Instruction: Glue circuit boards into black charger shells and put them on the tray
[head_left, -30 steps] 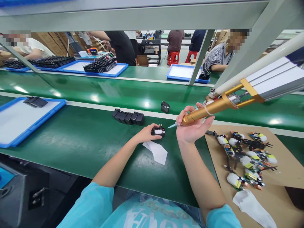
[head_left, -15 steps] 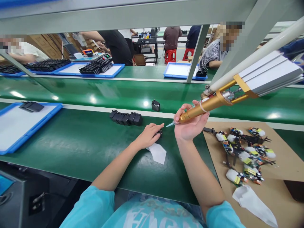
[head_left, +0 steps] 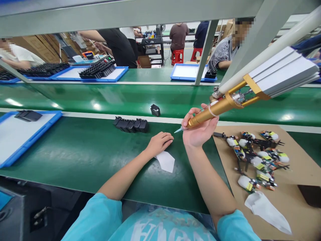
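Note:
My right hand (head_left: 199, 129) is closed round a gold-coloured glue dispenser (head_left: 208, 115). Its pale blue nozzle (head_left: 178, 130) points down and left, a short way from my left fingertips. My left hand (head_left: 161, 143) lies low over the green bench with its fingers curled together; the small black piece seen under it earlier is now hidden by the fingers. Just below that wrist rests a white cloth (head_left: 166, 162). Beyond it, a row of several black plastic cases (head_left: 131, 125) stands side by side.
A single black case (head_left: 155, 110) sits on the green conveyor belt (head_left: 112, 100). On the left is a blue-rimmed tray (head_left: 30, 142) with black cases. Cardboard (head_left: 298, 174) at right carries several circuit boards (head_left: 260, 160) and another white cloth (head_left: 268, 211). People work across the belt.
The lone case on the belt has shifted left. My left fingers have drawn together, covering the black piece that showed beneath them. My right hand holds the dispenser almost where it was.

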`<act>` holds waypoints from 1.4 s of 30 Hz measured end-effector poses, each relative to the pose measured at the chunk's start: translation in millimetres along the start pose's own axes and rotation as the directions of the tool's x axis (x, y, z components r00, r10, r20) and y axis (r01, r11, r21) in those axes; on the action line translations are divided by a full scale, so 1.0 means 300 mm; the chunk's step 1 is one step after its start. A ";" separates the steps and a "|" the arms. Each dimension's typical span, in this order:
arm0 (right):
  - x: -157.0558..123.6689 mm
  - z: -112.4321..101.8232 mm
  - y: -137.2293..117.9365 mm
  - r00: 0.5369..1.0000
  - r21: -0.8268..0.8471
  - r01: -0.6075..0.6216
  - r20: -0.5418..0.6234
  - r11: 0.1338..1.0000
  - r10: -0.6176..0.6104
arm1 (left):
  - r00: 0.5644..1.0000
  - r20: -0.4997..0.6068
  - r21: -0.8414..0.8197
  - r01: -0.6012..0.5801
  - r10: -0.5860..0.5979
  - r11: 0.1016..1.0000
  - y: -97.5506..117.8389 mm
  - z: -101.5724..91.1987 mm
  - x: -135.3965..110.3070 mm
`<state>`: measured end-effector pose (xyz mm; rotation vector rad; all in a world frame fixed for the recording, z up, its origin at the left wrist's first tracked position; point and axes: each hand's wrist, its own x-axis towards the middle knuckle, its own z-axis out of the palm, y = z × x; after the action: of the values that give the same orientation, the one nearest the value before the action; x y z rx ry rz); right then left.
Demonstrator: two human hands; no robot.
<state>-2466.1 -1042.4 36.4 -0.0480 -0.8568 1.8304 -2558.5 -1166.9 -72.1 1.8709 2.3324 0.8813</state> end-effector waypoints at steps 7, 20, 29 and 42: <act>0.000 -0.001 -0.002 1.000 0.013 0.002 0.006 1.000 -0.002 | 0.983 0.177 0.098 0.033 -0.050 0.995 -0.007 -0.019 0.001; 0.005 -0.004 -0.005 1.000 0.010 0.013 -0.007 1.000 -0.013 | 0.844 0.240 -0.922 0.353 -0.480 0.159 -0.011 -0.054 0.010; 0.014 -0.011 -0.006 1.000 -0.011 0.000 -0.031 1.000 -0.001 | 0.918 -0.268 0.115 0.330 -0.291 0.937 -0.062 -0.076 0.008; 0.019 -0.022 -0.004 0.999 0.018 0.007 -0.035 1.000 -0.006 | 0.853 -0.323 0.456 0.520 -0.411 0.722 -0.166 -0.114 0.090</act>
<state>-2464.9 -1033.9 34.1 -0.0656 -0.8147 1.8260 -2622.6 -1162.5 -56.5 1.1900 3.2215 0.3934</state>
